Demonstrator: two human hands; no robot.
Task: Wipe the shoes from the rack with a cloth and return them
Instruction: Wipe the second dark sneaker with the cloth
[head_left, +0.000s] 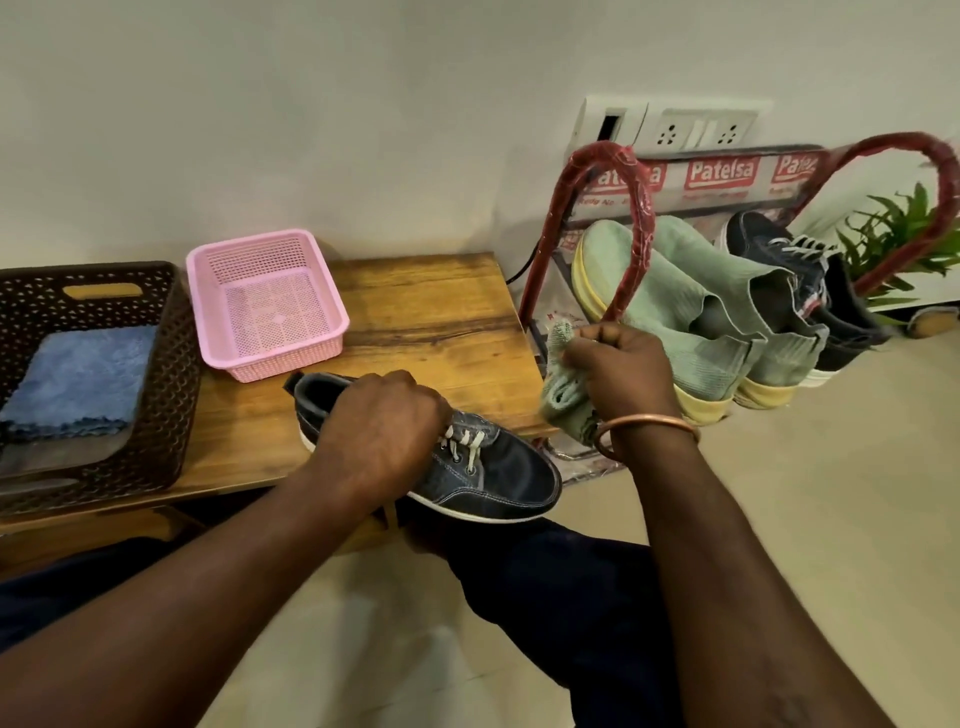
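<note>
My left hand (382, 428) grips a dark denim sneaker (498, 475) with white laces by its tongue area, holding it above the front edge of the low wooden table (441, 306), toe pointing right. My right hand (621, 371) is clenched round a pale green cloth (563, 392), held just right of the shoe and in front of the red shoe rack (631, 228). On the rack sit a pair of green knit shoes (691, 291) with yellow soles and the matching dark sneaker (795, 270).
A pink mesh basket (208, 275) and a dark brown basket (171, 374) holding a folded blue cloth (78, 384) stand on the table. A wall socket panel (696, 124) is above the rack, a green plant (904, 234) at far right. My knees are below.
</note>
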